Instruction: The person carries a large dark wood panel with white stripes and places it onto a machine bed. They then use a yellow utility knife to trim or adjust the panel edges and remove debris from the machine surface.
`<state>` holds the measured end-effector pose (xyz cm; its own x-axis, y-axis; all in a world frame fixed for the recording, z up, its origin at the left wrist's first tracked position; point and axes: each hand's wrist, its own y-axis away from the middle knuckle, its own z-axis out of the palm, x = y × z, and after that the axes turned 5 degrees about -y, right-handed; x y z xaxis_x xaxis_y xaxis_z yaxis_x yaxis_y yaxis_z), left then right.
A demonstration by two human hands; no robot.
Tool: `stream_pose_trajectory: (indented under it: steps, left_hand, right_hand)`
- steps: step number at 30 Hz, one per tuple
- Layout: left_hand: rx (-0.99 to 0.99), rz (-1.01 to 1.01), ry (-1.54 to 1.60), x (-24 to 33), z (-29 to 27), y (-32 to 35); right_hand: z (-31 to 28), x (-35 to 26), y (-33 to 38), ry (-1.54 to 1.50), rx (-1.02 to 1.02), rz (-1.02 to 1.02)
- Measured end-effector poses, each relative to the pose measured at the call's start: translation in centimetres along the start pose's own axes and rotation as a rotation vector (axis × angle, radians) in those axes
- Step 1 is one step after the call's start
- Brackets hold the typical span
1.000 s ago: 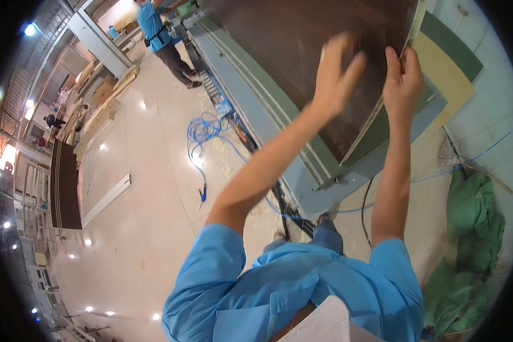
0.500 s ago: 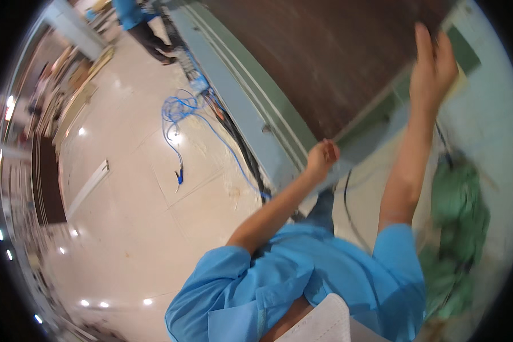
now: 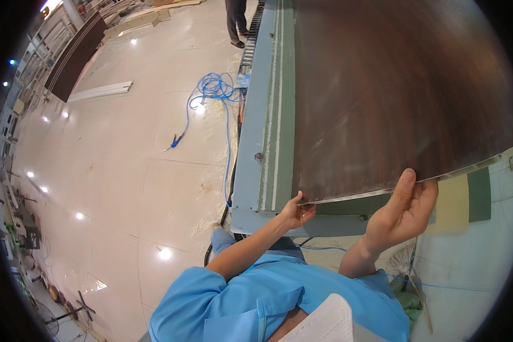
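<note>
A large dark brown wood-grain panel [image 3: 376, 108] lies over the green machine bed [image 3: 286, 119], its near edge lifted a little off the surface. My left hand [image 3: 297, 212] pinches the panel's near left corner, thumb on top and fingers underneath. Farther right along the same edge, my right hand [image 3: 403, 211] grips it, with the thumb on the upper face and the fingers curled below. The panel's far end runs out of view at the top.
A blue air hose [image 3: 215, 85] lies coiled on the tiled floor, ending in a blow gun [image 3: 176, 139]. Another person's legs [image 3: 235, 20] stand beyond it. A white strip [image 3: 101, 91] and a brown board [image 3: 77, 54] are at the far left. Sawdust lines the machine's side.
My view has turned toward the right. My right hand has drawn nearer and now grips the panel's near edge; my left hand has closed on the corner.
</note>
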<state>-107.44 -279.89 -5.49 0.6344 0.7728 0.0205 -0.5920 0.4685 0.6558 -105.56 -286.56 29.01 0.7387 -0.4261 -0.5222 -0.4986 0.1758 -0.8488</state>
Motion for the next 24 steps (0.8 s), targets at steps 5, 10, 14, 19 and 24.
stream_pose_trajectory:
  steps: [5, 10, 14, 19, 24]
  left_hand:
    - [-0.009, -0.094, -0.017, 1.5, -1.4, -0.3]
    - [-0.044, -0.069, -0.116, 2.1, -1.6, -0.1]
    - [-0.012, 0.004, -0.098, 1.8, -1.2, 0.0]
    - [0.115, -0.029, -0.007, 2.1, -1.4, -0.6]
    - [0.114, -0.074, 0.026, 2.0, -2.6, -1.4]
  right_hand:
    - [0.2, -0.5, -0.1, 0.013, -0.025, -0.033]
    - [0.7, -0.8, -0.1, 0.079, 0.004, -0.024]
    - [0.7, -0.3, -0.1, 0.082, 0.045, -0.056]
    - [-0.3, 0.0, -0.1, 0.090, 0.061, 0.046]
    - [-0.2, -0.1, -0.3, 0.085, 0.045, 0.044]
